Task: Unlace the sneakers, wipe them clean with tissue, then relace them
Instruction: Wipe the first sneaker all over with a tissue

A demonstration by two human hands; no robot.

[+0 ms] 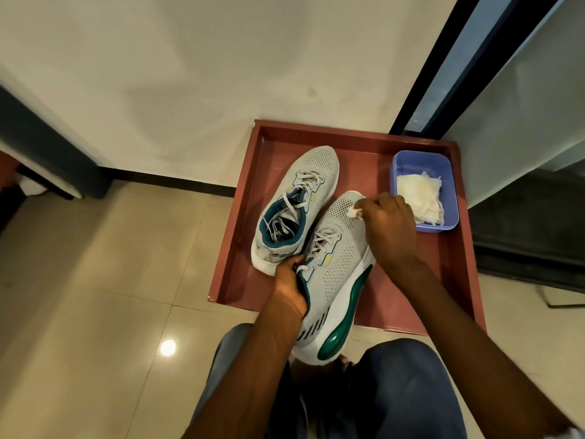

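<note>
While the left hand (289, 288) grips the near grey sneaker (335, 270) at its collar, tilted over the red tray (456, 280), the right hand (391, 226) pinches a tissue wad (449, 211) against its toe (laces threaded). Second sneaker (296, 201) lies beside; blue tissue tub (424, 160) right.

Both forearms are bare from the lower frame edge to the wrists; no sleeve, watch, band or ring shows on either. The left hand (289, 288) and the right hand (391, 228) wear no gloves. The legs are clad in blue trousers (408, 391) of a plain, denim-like cloth, with a darker gap between the two knees. Bare toes (346, 364) peek out below.
</note>
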